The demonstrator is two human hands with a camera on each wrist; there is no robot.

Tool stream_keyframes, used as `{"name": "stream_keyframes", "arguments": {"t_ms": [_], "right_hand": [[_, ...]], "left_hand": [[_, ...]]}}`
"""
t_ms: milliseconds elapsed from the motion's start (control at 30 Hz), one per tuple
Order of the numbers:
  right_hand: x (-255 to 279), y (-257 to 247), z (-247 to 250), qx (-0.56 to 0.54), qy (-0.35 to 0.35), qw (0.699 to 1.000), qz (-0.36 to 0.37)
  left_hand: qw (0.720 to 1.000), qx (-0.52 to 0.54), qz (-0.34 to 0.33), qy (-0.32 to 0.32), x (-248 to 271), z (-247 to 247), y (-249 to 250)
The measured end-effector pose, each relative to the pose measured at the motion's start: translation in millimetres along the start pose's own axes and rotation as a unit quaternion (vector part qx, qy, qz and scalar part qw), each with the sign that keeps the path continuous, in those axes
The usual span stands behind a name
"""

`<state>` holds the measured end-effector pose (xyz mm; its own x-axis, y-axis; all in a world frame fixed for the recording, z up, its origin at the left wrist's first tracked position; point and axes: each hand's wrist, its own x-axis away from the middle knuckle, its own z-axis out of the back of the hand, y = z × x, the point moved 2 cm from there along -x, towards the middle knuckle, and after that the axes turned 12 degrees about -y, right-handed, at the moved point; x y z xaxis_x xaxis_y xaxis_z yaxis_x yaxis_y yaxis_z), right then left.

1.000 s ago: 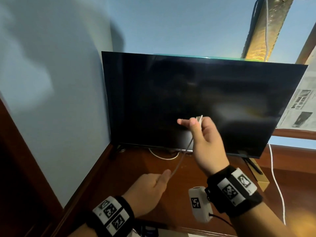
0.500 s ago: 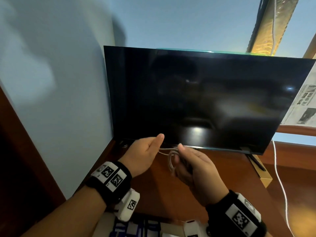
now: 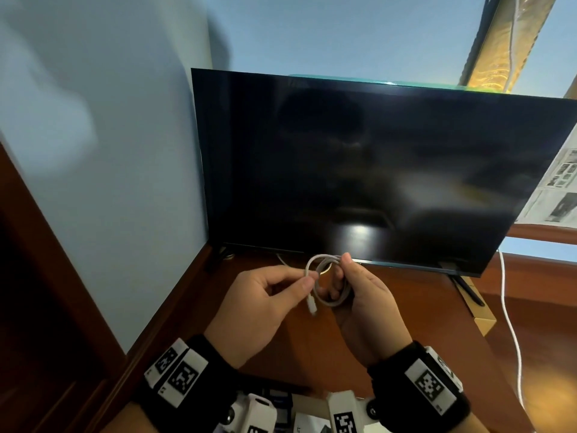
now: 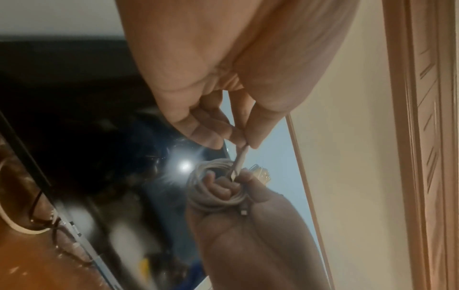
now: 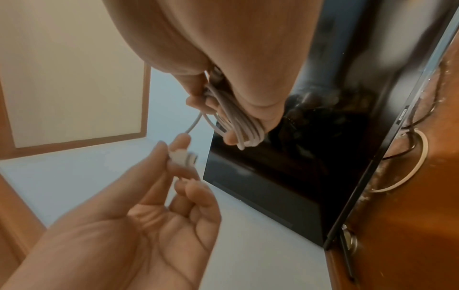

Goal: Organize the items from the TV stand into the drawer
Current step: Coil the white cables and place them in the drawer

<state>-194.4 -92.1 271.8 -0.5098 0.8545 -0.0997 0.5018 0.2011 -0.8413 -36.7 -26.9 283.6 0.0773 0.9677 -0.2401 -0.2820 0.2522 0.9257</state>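
Observation:
A thin white cable is wound in a small coil round the fingers of my right hand, just above the wooden TV stand and in front of the TV. My left hand pinches the cable's free end between thumb and forefinger, and its white plug hangs below. In the left wrist view the left hand holds the end beside the coil. In the right wrist view the coil sits in my right hand, and the plug lies in the left fingertips.
A blue wall stands close on the left. A white power cord hangs down at the right, beside a yellowish box under the TV's right foot. More cords lie behind the TV's base. Dark and white items show at the bottom edge.
My right hand came down from in front of the screen to meet the left. The cable, stretched between the hands before, is now coiled round the right fingers with a short free end.

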Motion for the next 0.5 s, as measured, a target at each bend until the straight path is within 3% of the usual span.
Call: {"name": "stream_keyframes", "arguments": {"t_ms": [167,300,400,467,500], "right_hand": [[6.6,0.9,-9.9,0.001,0.007,1.0,0.0],[8.7,2.7,-11.7,-0.057,0.005,0.998,-0.028],[7.0,7.2,-7.3,-0.078,0.012,0.996,-0.045],[6.4,8.9,-5.5,-0.086,0.018,0.995,-0.055],[6.1,9.6,-5.1,-0.092,0.021,0.994,-0.058]], "left_hand": [[0.998,-0.029,0.005,0.055,-5.8,4.8,-2.9],[0.998,0.004,0.02,0.056,-5.6,0.7,-15.9],[0.995,-0.062,0.02,0.07,-6.3,-3.9,-26.3],[0.997,-0.043,0.042,0.043,-9.0,-8.3,-34.3],[0.998,0.02,0.051,0.011,-10.4,-12.7,-36.7]]}}
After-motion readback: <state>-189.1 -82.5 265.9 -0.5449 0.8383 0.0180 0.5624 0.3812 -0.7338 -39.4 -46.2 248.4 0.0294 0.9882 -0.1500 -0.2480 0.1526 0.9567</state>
